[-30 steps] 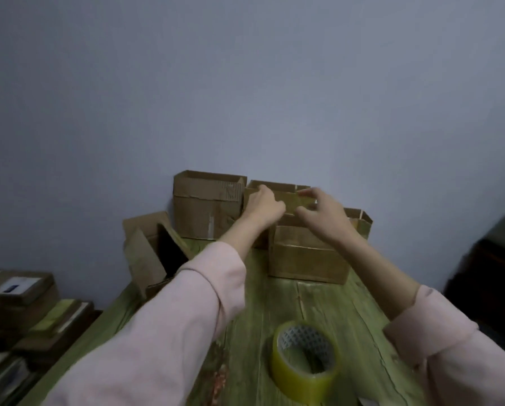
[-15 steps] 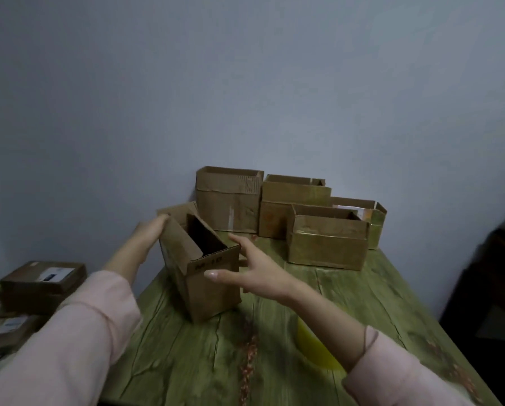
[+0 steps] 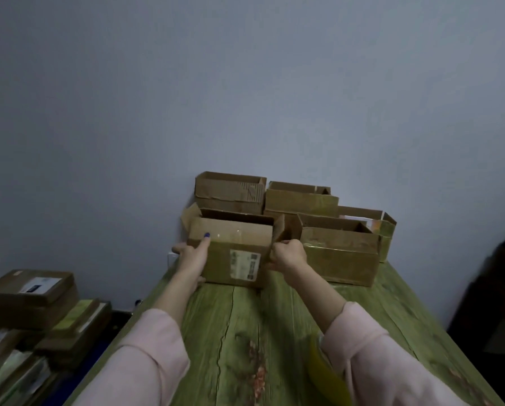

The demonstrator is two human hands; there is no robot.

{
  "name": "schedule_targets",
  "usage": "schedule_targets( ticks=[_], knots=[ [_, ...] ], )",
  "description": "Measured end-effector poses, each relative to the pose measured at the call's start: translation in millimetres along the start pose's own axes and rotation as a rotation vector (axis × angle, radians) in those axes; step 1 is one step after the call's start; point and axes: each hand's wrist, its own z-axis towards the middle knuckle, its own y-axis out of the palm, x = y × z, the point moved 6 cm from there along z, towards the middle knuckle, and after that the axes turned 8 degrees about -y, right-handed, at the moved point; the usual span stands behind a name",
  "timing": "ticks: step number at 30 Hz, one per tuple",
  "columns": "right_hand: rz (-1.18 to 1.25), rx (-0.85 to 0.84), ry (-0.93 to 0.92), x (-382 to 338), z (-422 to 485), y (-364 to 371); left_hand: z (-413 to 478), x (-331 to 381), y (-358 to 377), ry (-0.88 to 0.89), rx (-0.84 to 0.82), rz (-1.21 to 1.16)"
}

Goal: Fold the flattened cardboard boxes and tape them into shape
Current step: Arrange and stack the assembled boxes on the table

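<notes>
1. We see a green wood-grain table (image 3: 230, 332) running from the bottom edge up to the wall (image 3: 245, 83) at centre frame.
2. At its far end stands an open labelled box (image 3: 236, 259), with a second open box (image 3: 339, 256) just right of it.
3. Behind these, three more open boxes (image 3: 301, 200) line the wall.
4. A yellow tape roll (image 3: 324, 373) sits at lower right, only partly visible.

A: Tape roll (image 3: 326, 376)?
B: Mostly behind right sleeve (image 3: 371, 361), bottom cut off.
A: Label (image 3: 244, 264) on box (image 3: 233, 238)?
B: Too small to read. Left hand (image 3: 191, 259): fingers hidden round box's side.
A: Stacks (image 3: 28, 300) on the left?
B: Cut by edge. Furniture (image 3: 491, 303) on the right is dark, blurred.
</notes>
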Motion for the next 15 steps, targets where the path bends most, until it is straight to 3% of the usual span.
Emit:
schedule_targets(
  ticks=[4,9,15],
  knots=[
    [0.134,0.025,-0.004,3.8,25.8,9.5,16.0,6.0,29.7,0.071,-0.064,0.044],
    [0.171,-0.122,0.038,9.4,51.3,18.7,35.4,11.8,51.7,0.080,-0.111,0.084],
    [0.134,-0.167,0.089,14.4,53.0,27.6,42.6,14.6,56.1,0.102,-0.033,0.147]
  ],
)
